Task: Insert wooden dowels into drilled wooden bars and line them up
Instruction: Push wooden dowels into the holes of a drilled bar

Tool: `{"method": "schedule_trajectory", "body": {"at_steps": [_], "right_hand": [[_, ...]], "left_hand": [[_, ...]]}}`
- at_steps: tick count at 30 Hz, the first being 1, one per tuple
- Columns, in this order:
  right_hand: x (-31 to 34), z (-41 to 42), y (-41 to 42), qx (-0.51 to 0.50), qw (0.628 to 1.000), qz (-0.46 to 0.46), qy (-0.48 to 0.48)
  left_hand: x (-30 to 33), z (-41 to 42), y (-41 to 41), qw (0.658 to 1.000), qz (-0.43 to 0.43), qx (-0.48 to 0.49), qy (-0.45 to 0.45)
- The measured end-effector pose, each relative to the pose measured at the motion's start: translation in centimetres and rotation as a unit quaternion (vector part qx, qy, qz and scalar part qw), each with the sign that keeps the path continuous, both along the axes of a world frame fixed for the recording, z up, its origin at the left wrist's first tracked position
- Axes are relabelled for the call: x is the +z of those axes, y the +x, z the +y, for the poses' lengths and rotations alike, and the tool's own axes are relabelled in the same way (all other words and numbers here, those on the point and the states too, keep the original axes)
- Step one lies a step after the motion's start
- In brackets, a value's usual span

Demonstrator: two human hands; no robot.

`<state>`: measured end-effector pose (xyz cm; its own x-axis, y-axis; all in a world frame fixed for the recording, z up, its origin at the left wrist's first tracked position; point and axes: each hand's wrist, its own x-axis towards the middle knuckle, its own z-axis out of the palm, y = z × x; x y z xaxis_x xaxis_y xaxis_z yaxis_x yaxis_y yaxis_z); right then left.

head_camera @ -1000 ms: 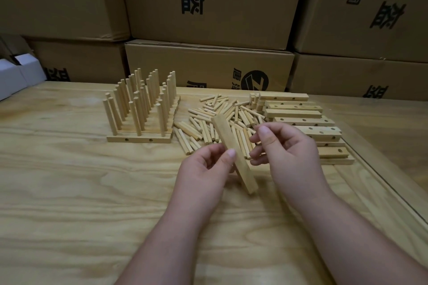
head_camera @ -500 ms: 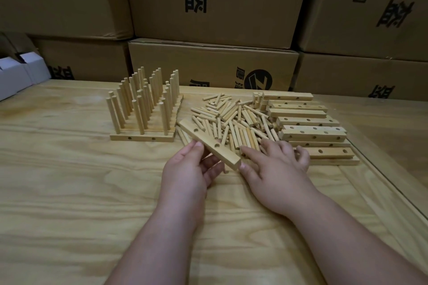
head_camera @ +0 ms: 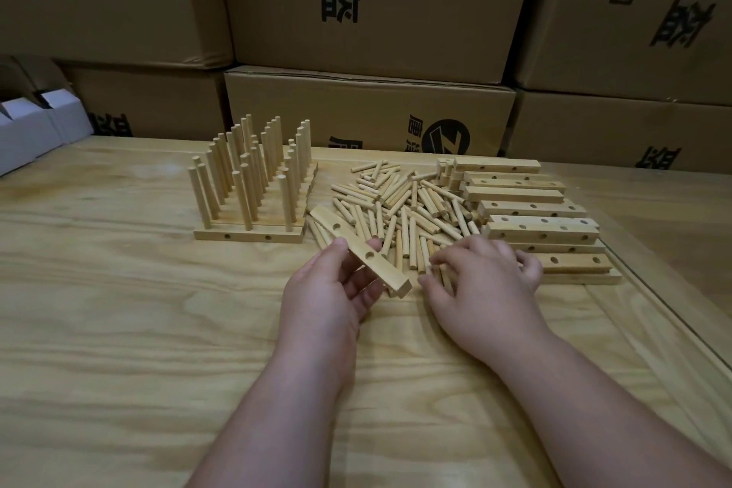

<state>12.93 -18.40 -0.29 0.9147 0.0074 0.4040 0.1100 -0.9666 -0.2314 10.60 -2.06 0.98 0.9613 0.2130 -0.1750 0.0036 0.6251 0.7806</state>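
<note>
Since a second ago our right hand dropped, fingers spread, onto the loose dowels; our left hand pinches the drilled bar, pointing ten o'clock, near the table's centre.

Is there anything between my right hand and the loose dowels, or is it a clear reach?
Nothing visible is in the way. The right hand already lies at the near edge of the dowel pile, its fingers among the nearest dowels. The left hand holds the bar off to the side.
</note>
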Motion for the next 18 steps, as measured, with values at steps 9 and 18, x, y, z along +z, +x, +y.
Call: {"method": "schedule_trajectory", "body": {"at_steps": [9, 18], "right_hand": [[-0.28, 0.03, 0.18, 0.021, 1.000, 0.003, -0.011], [-0.26, -0.09, 0.27, -0.035, 0.999, 0.004, -0.028]], "left_hand": [[0.46, 0.05, -0.21, 0.999, 0.033, 0.008, -0.039], [0.41, 0.05, -0.24, 0.999, 0.035, 0.010, -0.034]]}}
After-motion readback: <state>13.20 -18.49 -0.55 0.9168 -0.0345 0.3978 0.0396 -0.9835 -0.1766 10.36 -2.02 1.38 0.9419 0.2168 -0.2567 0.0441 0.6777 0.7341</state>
